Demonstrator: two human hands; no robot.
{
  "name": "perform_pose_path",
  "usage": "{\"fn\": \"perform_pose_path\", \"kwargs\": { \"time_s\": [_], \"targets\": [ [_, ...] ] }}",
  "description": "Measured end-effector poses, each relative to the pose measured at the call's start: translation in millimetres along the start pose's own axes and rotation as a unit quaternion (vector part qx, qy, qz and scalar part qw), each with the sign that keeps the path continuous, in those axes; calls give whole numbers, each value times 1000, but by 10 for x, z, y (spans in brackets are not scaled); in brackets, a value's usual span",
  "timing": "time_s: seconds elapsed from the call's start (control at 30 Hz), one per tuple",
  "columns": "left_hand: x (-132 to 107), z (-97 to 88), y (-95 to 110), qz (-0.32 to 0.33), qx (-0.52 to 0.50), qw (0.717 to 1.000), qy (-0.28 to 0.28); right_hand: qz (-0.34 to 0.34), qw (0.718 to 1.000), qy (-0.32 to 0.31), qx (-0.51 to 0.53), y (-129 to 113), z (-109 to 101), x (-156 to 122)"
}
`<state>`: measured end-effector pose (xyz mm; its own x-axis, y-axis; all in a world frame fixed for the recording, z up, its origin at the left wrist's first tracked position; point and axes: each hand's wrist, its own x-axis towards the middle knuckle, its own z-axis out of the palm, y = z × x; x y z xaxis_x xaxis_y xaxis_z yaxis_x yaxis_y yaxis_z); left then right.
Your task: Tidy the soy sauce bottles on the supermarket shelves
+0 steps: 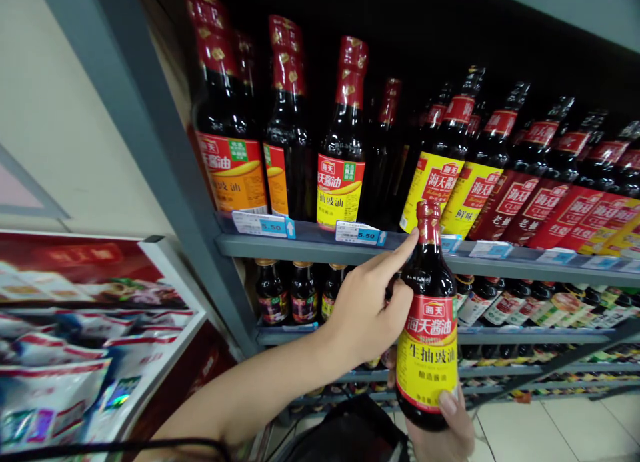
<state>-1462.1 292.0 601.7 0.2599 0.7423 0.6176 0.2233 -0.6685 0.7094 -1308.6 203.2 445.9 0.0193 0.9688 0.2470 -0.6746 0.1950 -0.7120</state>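
Observation:
My right hand (pixel 453 419) holds a soy sauce bottle (pixel 427 355) near its base, thumb over the lower label. The dark glass bottle has a red and yellow label and a red-wrapped neck, and it tilts slightly. My left hand (pixel 373 305) reaches in from the lower left, close beside the bottle. Its index finger stretches towards the bottle's neck, while the thumb or another finger bends by the shoulder; whether they touch the glass I cannot tell. Behind, a similar soy sauce bottle (pixel 341 182) stands upright on the shelf (pixel 310 249).
Several bottles with yellow (pixel 433 182) or red labels (pixel 570 215) line the shelf's right side. Price tags (pixel 361 234) run along its edge. Small dark jars (pixel 273 295) stand below. A rack with plastic packets (pixel 55 395) is at the left. Tiled floor (pixel 565 429) shows lower right.

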Motion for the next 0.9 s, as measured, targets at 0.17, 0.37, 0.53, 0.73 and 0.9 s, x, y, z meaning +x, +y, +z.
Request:
{"fn": "perform_pose_path", "kwargs": {
  "time_s": [0.17, 0.37, 0.53, 0.73, 0.9],
  "targets": [
    [4, -12, 0, 3, 6, 1000, 0, -10, 1000, -18, 2, 25, -36, 5],
    [1, -30, 16, 0, 8, 1000, 1, -2, 1000, -4, -10, 4, -5, 6],
    [-18, -33, 14, 1, 14, 1000, 2, 10, 1000, 21, -13, 10, 17, -4],
    [-13, -34, 22, -1, 10, 1000, -3, 4, 1000, 3, -9, 53, -52, -34],
    [-22, -49, 32, -5, 13, 1000, -3, 13, 1000, 12, -20, 42, -81, -72]
  ]
}}
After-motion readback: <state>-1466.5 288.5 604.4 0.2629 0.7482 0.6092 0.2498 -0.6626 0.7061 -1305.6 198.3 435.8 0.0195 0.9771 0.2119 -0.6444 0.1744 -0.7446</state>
